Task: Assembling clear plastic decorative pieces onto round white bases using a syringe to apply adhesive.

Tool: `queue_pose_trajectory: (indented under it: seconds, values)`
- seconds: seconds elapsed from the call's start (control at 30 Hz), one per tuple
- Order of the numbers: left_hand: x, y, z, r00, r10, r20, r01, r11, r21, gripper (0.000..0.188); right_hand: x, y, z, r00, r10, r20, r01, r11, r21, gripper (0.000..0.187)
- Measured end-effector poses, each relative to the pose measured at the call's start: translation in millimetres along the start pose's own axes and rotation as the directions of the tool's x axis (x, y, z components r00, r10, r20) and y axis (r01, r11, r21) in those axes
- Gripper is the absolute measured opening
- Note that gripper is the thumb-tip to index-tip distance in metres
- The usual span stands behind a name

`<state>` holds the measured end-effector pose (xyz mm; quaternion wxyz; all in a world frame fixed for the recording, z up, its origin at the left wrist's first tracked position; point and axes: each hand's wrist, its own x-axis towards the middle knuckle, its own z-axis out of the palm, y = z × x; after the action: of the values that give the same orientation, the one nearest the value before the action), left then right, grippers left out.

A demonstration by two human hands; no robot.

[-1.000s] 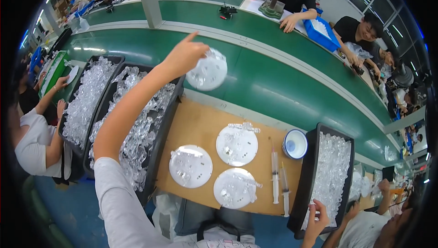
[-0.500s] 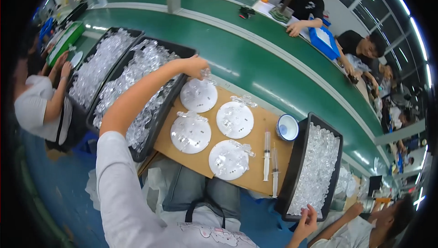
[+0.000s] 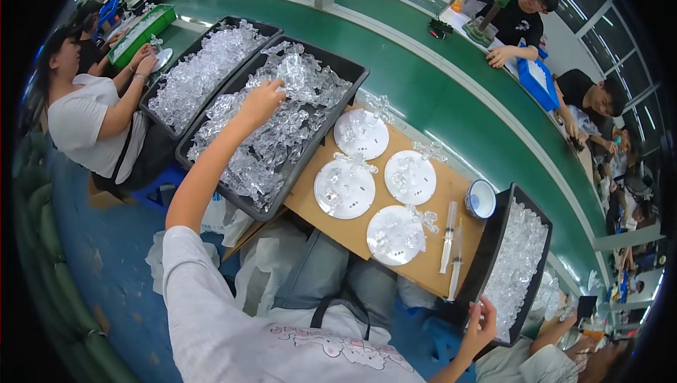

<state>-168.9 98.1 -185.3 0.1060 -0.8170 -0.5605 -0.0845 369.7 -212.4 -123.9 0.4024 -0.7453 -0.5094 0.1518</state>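
My left hand reaches over the larger black bin of clear plastic pieces. Its fingers are bent together at the pile; what they grip cannot be made out. On the brown board lie several white round discs, each with clear branching pieces on it that reach past the rim. At the near edge of the right black bin, full of small clear beads, my right hand is curled, thumb near the fingertips. Anything between them is too small to tell.
Two syringes and a blue-and-white bowl stand by the right bin. Another black bin of clear pieces is at the left, near a seated co-worker. A green bench curves behind, with other people beyond.
My left hand has moved from the far left disc back to the larger bin of clear pieces. My right hand stays by the bead bin, fingers more curled. The view has shifted left.
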Motion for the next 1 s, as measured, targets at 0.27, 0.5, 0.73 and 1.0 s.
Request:
queue_pose_trajectory:
  seconds: [0.27, 0.5, 0.73, 1.0]
  values:
    - [-21, 37, -88, 0.907, -0.400, -0.133, 0.028, 0.371, -0.928, 0.015, -11, -42, 36, 0.978, -0.032, 0.207, 0.006, 0.992, 0.126, 0.017]
    - [-96, 165, -107, 0.929, -0.295, -0.222, -0.267, -0.124, -0.956, 0.030, 13, -124, 128, 0.675, -0.108, 0.730, -0.448, 0.726, 0.522, 0.034]
    - [-140, 236, -75, 0.912, -0.401, -0.082, -0.261, -0.415, -0.871, 0.033, 16, -154, 182, 0.712, -0.437, 0.550, 0.035, 0.805, 0.593, 0.056]
    - [-131, 255, -74, 0.869, -0.478, -0.129, -0.062, 0.155, -0.986, 0.041, 8, -119, 212, 0.755, -0.532, 0.383, 0.329, 0.813, 0.481, 0.039]
